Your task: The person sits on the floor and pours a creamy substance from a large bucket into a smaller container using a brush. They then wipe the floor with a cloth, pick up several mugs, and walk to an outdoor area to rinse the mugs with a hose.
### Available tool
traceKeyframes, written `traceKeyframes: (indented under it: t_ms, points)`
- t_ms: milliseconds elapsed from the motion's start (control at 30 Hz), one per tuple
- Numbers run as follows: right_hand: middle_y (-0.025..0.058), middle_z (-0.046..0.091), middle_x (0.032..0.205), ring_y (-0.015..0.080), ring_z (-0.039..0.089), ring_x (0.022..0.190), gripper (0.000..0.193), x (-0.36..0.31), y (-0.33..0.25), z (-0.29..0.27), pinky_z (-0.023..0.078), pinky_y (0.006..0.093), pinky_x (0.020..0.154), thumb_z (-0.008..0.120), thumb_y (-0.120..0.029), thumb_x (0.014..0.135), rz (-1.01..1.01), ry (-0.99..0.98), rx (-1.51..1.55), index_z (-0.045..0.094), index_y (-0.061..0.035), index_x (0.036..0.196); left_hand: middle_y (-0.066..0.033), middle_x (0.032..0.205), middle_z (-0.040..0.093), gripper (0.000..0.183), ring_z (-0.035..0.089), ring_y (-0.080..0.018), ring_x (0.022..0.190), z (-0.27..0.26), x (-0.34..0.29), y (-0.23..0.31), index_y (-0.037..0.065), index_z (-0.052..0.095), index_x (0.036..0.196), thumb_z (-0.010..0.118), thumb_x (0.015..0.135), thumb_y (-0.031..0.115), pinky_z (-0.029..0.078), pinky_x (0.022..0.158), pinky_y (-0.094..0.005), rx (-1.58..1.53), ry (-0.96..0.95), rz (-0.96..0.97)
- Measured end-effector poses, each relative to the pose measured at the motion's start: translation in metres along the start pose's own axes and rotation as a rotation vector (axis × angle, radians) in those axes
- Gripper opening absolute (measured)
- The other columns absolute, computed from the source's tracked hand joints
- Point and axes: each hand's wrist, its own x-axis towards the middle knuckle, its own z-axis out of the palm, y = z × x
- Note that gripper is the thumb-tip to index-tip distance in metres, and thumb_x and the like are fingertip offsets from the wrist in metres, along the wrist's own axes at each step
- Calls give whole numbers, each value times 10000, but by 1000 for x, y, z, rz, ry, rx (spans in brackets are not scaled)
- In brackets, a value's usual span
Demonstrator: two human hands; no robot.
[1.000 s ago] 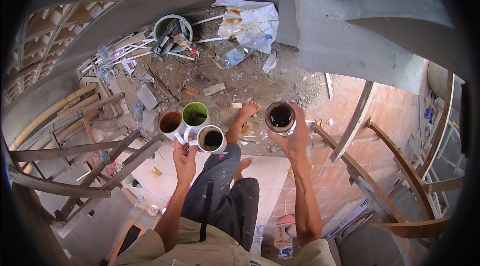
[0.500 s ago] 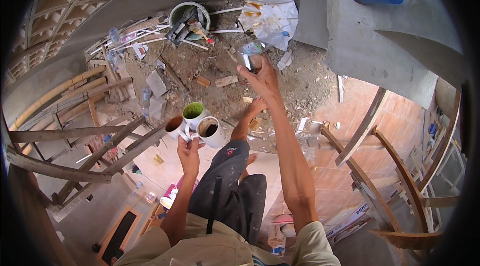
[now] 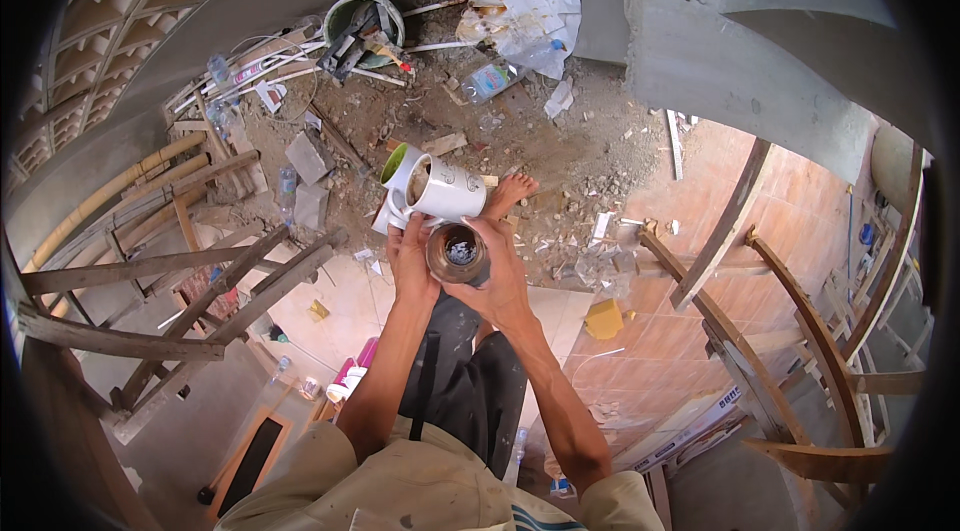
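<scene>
**A:** What are the hands doing?

**B:** The right hand (image 3: 497, 276) is wrapped around a dark glass jar (image 3: 457, 253), held upright with its open mouth facing the camera; a little pale residue shows at the bottom. The left hand (image 3: 411, 261), just beside it and touching the jar's side, is closed on the handles of a cluster of white mugs (image 3: 428, 189).

**A:** How are the mugs held?

**B:** Bunched by their handles just beyond the left fingers and tipped on their sides. That looks like a way to carry several in one hand. One mug has a green lining (image 3: 394, 164).

**A:** And farther out?

**B:** Beyond the mugs, a bare foot (image 3: 511, 193) on a rubble-strewn floor (image 3: 560, 151). Far past that, a bucket of tools (image 3: 362, 28). Left of the left hand, a wooden trestle (image 3: 200, 291); right of the right hand, curved wooden frames (image 3: 800, 331).
</scene>
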Motion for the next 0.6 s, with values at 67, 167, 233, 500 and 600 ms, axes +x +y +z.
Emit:
traceKeyframes:
  t_ms: [67,167,233,500,600]
  points:
    - [178,558,1389,385,600,1246,902,-7,-4,3,521,460,1021,958,-204,659,12,1,14,518,-82,1436,-81,1146,697,261,701,-205,1036,7,-16,5,100,583,1301,607,1041,105,623,849,-364,-21,-49,-50]
    - [176,543,1365,371,599,1239,900,-9,-2,3,530,453,997,965,-258,671,1,12,4,526,-88,1438,-110,1252,677,400,713,-217,1063,14,-22,7,98,522,1426,606,1035,83,641,852,-355,-61,-72,-72]
    - [174,529,1355,373,598,1229,914,-11,-15,1,536,449,989,970,-304,670,35,71,-42,526,-95,1441,-98,1274,675,437,714,-202,1071,9,-24,7,112,504,1474,593,1048,80,643,858,-337,-69,-82,-98]
    - [167,507,1257,313,609,1135,1041,-21,-38,15,539,387,941,944,-327,732,51,94,-63,414,-82,1593,-102,1254,681,403,711,-217,1085,3,-36,22,114,514,1447,543,1045,109,632,895,-348,-146,-91,-200]
    - [166,522,1208,304,606,1109,1081,-20,-47,16,533,380,929,932,-298,756,56,78,-93,347,-58,1632,-92,1187,704,316,715,-204,1059,4,-40,29,107,571,1359,552,1046,145,632,883,-346,-147,-59,-193]
